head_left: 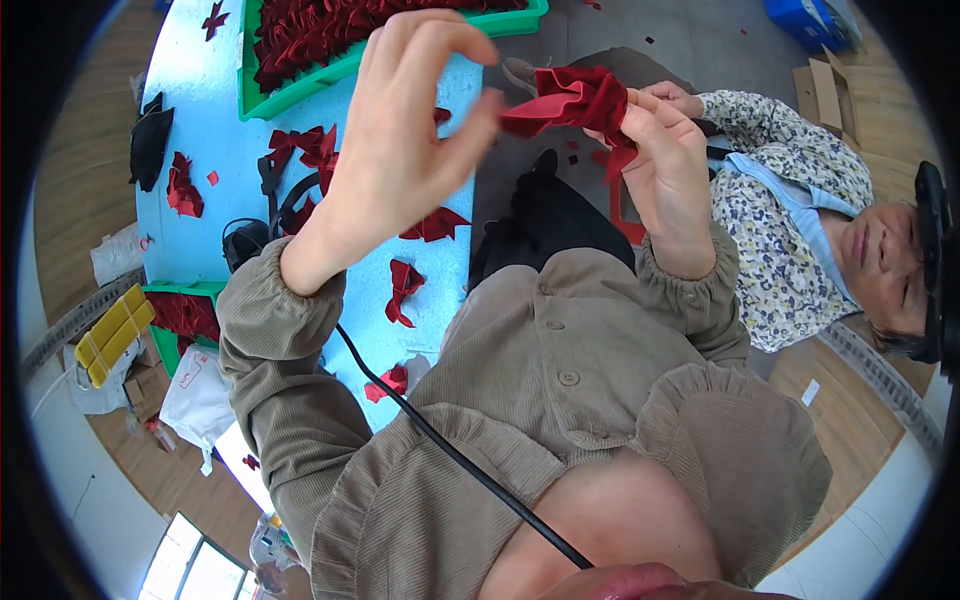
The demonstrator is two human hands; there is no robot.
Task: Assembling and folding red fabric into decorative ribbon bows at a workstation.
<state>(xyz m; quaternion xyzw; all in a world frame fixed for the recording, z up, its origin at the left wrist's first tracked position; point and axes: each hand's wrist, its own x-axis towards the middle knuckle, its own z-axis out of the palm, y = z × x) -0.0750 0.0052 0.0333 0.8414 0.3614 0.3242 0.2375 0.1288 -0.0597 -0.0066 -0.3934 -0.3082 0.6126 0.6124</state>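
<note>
Bright window (170, 560), fisheye-bent edges

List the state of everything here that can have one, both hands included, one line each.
Red velvet bow: held up, tails loose
Right hand: closed on the bow
Left hand: open, fingers curved, near the bow
Large green tray: heaped with dark red bows
Small green tray: holding red pieces
Cardboard box: flap open
Brown jacket: buttoned

In the upper middle of the frame, the red ribbon (597, 92) looks like velvet cloth, with a dull sheen. The blue table (222, 115) at upper left is smooth and glossy; the green tray (300, 92) there seems smooth plastic. The brown jacket (500, 345), lower centre, is matt, finely ribbed cloth.
</note>
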